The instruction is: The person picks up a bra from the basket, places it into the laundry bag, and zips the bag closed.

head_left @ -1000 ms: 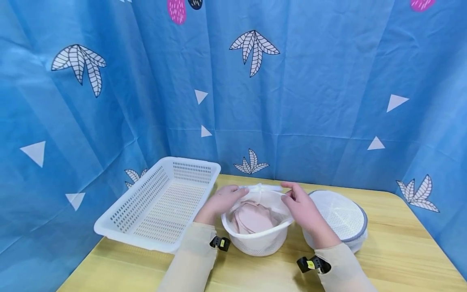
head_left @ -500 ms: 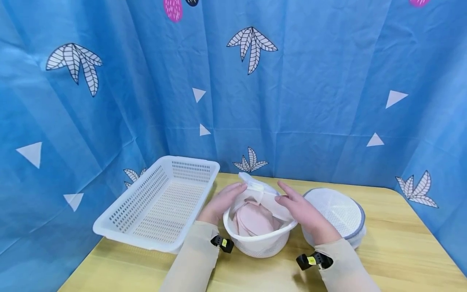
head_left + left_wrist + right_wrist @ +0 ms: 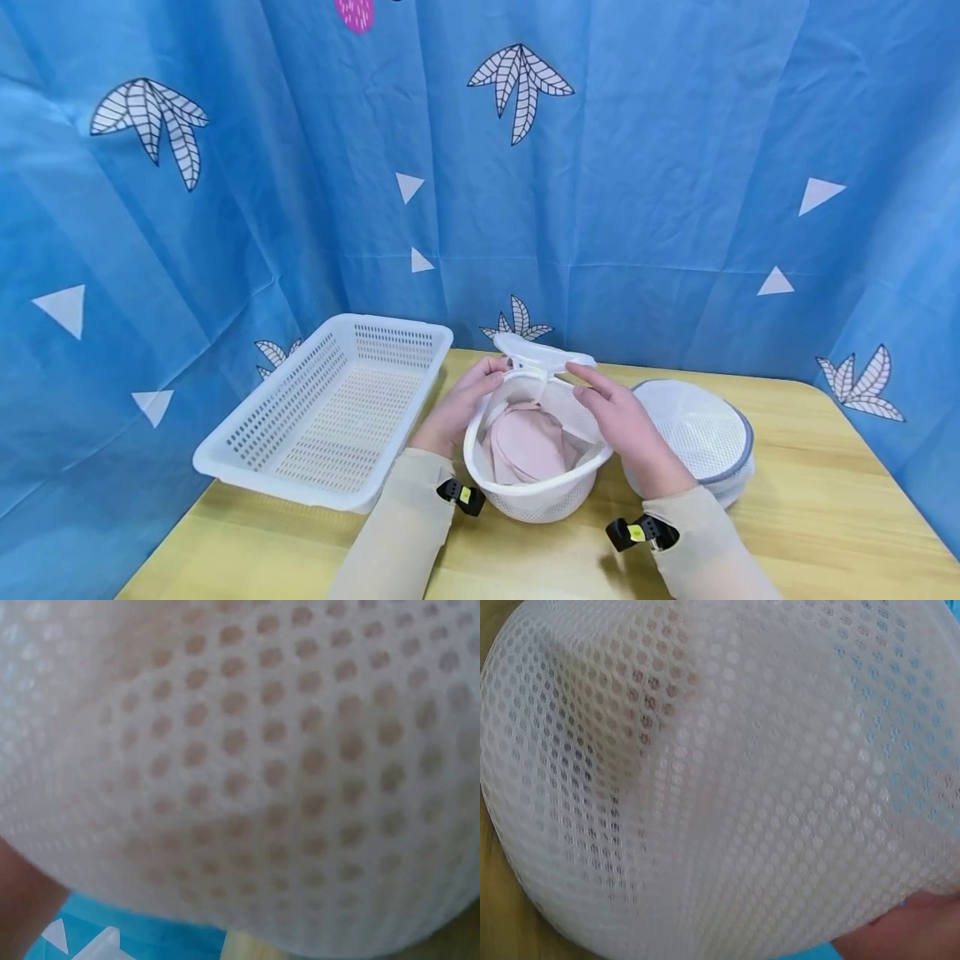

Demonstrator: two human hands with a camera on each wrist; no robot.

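Blue curtain (image 3: 675, 167) printed with white leaves and triangles hangs behind a yellow wood-grain table (image 3: 825, 508). Along its left edge sits a white rectangular perforated plastic basket (image 3: 281, 490). Beside it, the left hand (image 3: 463, 404) bends its fingers against the far rim of a white round mesh bag (image 3: 540, 505); whether they pinch it, I cannot tell. Mid-table, the bag holds pale pink fabric (image 3: 525, 442), its flap lid (image 3: 543, 357) raised. The right hand (image 3: 618, 412), fingers extended, touches that lid. Further right, toward the back edge, stands a grey-trimmed white mesh bag (image 3: 697, 437).
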